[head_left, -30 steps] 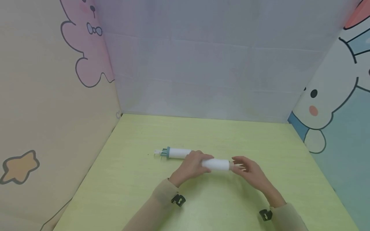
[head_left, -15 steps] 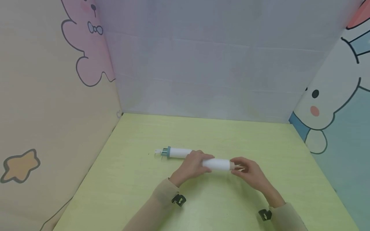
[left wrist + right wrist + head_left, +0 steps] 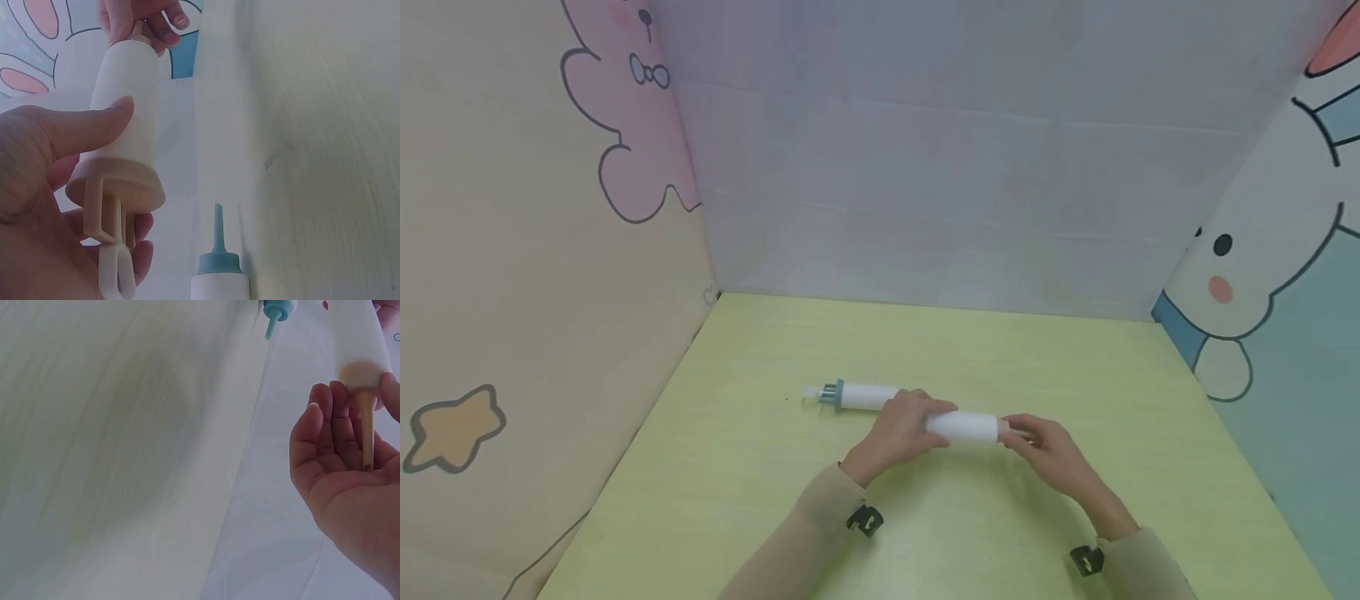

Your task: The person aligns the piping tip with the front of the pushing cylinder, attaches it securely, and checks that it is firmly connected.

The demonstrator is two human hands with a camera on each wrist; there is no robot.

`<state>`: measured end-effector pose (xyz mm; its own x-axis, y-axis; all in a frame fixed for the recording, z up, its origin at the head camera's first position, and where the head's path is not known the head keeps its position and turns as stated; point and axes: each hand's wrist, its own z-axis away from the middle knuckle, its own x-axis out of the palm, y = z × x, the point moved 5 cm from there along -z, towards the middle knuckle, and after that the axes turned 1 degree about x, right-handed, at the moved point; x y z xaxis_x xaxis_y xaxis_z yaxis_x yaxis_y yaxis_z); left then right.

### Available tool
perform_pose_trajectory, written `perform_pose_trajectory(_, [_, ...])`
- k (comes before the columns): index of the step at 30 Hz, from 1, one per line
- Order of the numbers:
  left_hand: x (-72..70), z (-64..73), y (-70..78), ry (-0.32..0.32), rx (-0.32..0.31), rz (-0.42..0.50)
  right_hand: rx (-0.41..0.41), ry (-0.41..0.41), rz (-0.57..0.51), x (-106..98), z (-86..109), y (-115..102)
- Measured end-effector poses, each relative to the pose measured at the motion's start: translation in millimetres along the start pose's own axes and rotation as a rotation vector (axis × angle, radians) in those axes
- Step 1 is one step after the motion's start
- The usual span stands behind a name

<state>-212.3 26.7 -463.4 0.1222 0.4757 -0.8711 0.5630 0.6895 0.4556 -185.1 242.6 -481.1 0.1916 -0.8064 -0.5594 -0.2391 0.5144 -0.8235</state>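
Note:
My left hand (image 3: 898, 435) grips the white barrel of an icing syringe (image 3: 966, 427), held level just above or on the table; I cannot tell which. In the left wrist view, my thumb lies along the barrel above its beige end collar (image 3: 119, 184), and a beige and white plunger handle (image 3: 117, 269) sticks out below. At the other end, my right hand (image 3: 1054, 457) pinches the beige nozzle cap (image 3: 364, 376) between thumb and fingers. The long tapered nozzle (image 3: 367, 428) points into my right palm. A second syringe (image 3: 868, 397) with teal ends lies behind my left hand.
The pale yellow-green table (image 3: 760, 517) extends around both hands. A grey-white wall sheet (image 3: 880, 192) stands at the back. Side panels with cartoon figures, such as a rabbit (image 3: 1232, 275), border the table. A thin cord (image 3: 546, 554) runs at the left.
My right fingers have shifted around the beige nozzle cap, first loosely about it and now in contact at its rim. The left hand and the teal syringe keep their places.

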Motion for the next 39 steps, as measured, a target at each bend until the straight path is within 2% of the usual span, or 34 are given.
perform_pose_trajectory(7, [-0.9, 0.7, 1.8, 0.01, -0.004, -0.015, 0.029, -0.012, -0.008, 0.6, -0.7, 1.9])
perform_pose_trajectory(13, [0.2, 0.9, 3.6, 0.026, 0.009, -0.071, 0.063, -0.035, -0.048, 0.0, -0.3, 1.8])
perform_pose_trajectory(23, [2.3, 0.3, 9.0, 0.059, 0.027, -0.127, 0.035, -0.075, -0.103, -3.4, 2.3, 1.8])
perform_pose_trajectory(29, [6.0, -0.1, 14.4, 0.094, 0.072, -0.162, 0.037, -0.122, -0.125, -5.5, 4.5, 8.1])
perform_pose_trajectory(39, [10.4, -5.0, 16.7, 0.144, 0.117, -0.219, 0.043, -0.078, -0.14, -8.1, 4.9, 14.0])
